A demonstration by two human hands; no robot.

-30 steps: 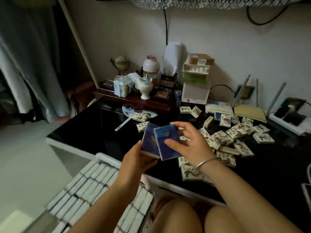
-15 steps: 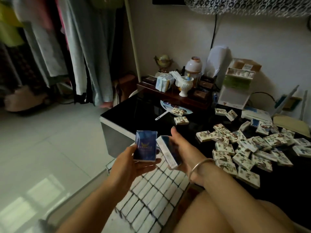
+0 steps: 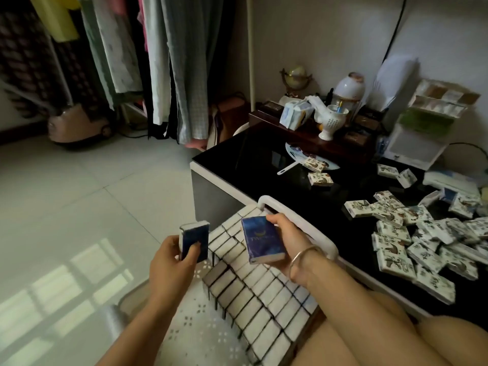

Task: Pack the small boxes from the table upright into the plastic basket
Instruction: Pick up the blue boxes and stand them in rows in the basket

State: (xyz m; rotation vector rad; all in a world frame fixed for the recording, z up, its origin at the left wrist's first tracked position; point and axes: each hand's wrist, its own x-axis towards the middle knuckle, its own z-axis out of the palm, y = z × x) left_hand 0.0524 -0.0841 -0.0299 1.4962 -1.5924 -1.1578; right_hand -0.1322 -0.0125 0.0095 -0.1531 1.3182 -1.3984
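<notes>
Surface: a black glossy table [image 3: 258, 159] is seen at the right, with a loose heap of patterned small boxes [image 3: 412, 233] spread over its right part; two more lie apart near a hand fan [image 3: 295, 154].
Room: pale floor tiles [image 3: 79, 202] are lit by window light, and hanging clothes [image 3: 163, 62] are seen along the left wall.
Basket: a white plastic basket [image 3: 264, 199] is set just beside the table's near edge; rows of packed boxes [image 3: 253, 294] stand upright in its right part, and its perforated bottom is bare at the left.
Left hand: the left hand [image 3: 169, 262] is raised over the basket's left side, and a blue box [image 3: 195, 239] is held upright between thumb and fingers.
Right hand: the right hand [image 3: 290, 241], a bracelet [image 3: 303, 256] on its wrist, is held above the packed rows; a second blue box [image 3: 260, 239] is gripped from behind, tilted, its face turned to the camera.
Hidden: the right fingers are largely covered by the box. The basket's near end is cut off by the frame and the arms. The print on the boxes cannot be read.
</notes>
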